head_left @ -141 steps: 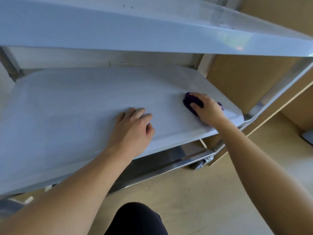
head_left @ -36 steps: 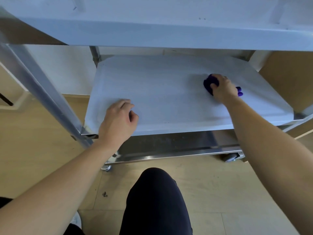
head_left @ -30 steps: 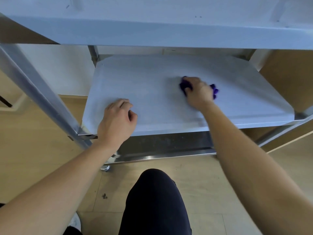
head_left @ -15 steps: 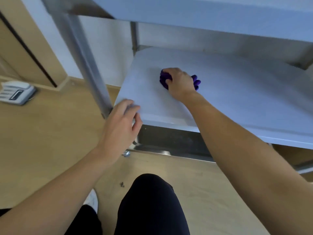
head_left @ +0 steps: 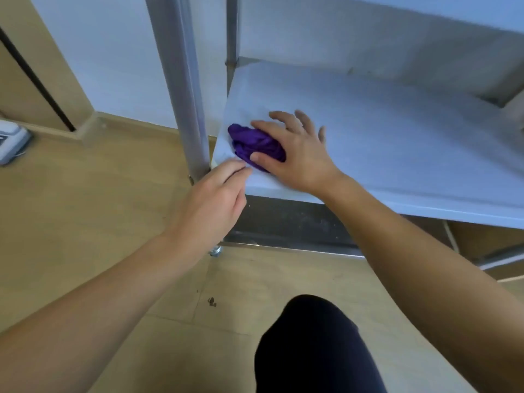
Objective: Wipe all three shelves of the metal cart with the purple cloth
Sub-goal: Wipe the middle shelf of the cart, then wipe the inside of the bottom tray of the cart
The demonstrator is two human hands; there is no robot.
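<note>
The purple cloth (head_left: 252, 140) lies bunched at the front left corner of the cart's middle shelf (head_left: 397, 143). My right hand (head_left: 297, 157) presses it flat against the shelf. Its fingers are spread and straight, and the cloth shows between thumb and index finger. My left hand (head_left: 209, 202) rests with loosely curled fingers on the same corner edge, just in front of the cloth, holding nothing. The dark bottom shelf (head_left: 297, 222) shows beneath. The top shelf (head_left: 425, 12) crosses the upper right.
The cart's front left post (head_left: 184, 95) stands right beside the cloth, with a caster (head_left: 214, 252) below on the wooden floor. A white device (head_left: 11, 143) lies on the floor at far left. My dark-clad knee (head_left: 312, 336) is below the hands.
My right hand has swept the cloth leftward across the middle shelf to its front left corner and its fingers have spread out. My left hand has stayed at that corner while the view turned left.
</note>
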